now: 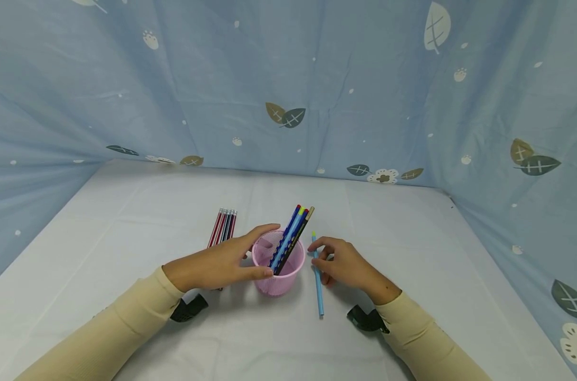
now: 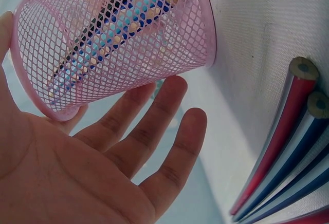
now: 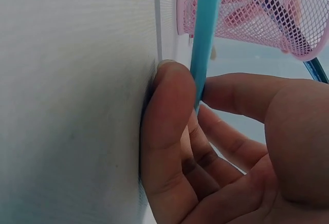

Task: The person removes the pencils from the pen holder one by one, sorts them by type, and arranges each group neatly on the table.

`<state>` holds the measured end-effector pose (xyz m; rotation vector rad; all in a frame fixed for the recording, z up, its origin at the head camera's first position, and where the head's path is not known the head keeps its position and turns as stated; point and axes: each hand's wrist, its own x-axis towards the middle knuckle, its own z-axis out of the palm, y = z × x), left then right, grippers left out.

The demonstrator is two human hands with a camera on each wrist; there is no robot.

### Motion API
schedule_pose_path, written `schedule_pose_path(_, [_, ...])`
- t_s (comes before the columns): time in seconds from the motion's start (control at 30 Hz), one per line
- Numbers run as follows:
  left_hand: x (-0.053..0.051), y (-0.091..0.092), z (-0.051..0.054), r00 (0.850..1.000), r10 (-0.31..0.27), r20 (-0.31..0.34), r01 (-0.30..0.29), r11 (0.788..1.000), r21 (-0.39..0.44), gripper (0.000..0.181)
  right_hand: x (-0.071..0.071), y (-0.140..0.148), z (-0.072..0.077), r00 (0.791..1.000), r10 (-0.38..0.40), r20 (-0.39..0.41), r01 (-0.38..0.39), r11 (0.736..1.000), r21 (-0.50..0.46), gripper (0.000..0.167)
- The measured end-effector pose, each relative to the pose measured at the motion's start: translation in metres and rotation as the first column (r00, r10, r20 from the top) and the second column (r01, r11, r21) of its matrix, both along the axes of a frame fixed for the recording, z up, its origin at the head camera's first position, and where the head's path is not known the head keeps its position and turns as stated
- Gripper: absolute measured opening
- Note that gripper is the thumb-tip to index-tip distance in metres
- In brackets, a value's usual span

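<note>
A pink mesh pen cup (image 1: 275, 287) stands on the table, with several pencils (image 1: 288, 241) in blue, light blue and black leaning inside it. My left hand (image 1: 217, 264) holds the cup from its left side, thumb at the near rim and index finger round the far side; the other fingers (image 2: 172, 157) are spread beside the mesh. To the right of the cup, my right hand (image 1: 347, 266) pinches a light blue pencil (image 3: 206, 23) between thumb and fingertips. That pencil lies low along the table, its lime-coloured end pointing away.
Several striped pencils (image 1: 223, 227) in red and dark blue lie side by side left of the cup, partly hidden by my left hand. White cloth covers the table (image 1: 388, 222). A blue leaf-print curtain (image 1: 221, 79) hangs behind and along the sides.
</note>
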<state>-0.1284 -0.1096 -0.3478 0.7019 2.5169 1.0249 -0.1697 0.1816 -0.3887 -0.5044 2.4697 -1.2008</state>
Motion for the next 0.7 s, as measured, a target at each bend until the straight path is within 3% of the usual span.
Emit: schedule_pose_path(0.7, [-0.0005, 0.0011, -0.0009, 1.000, 0.009, 0.017, -0.009, 1.000, -0.010, 0.082, 0.0032, -0.0024, -0.0002, 0.999, -0.011, -0.051, 0.015, 0.997, 0.081, 0.021])
